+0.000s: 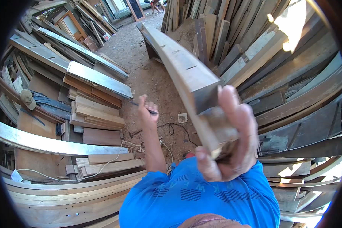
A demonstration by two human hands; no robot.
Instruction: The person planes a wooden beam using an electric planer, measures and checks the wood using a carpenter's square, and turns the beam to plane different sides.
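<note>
My right hand [235, 133] is wrapped around the near end of a long wooden beam [182, 57], thumb on the near side and fingers over the far side. The hand and this end are close to the camera and blurred. Narrow dark slots mark the beam's upper face. Its far end reaches away up the middle of the view, over a dark support [152, 51]. To the left of the beam, my left hand [148, 110] is raised with its fingers curled around a slim dark pen [152, 112]. The left hand is apart from the beam.
Stacked boards [98, 114] line the left side, with a cap [27, 99] among them. Planks [250, 34] lean and lie piled along the right. A dark cord [184, 129] and a hammer-like tool [135, 133] lie on the dirt floor. Part of another person [155, 5] shows far off.
</note>
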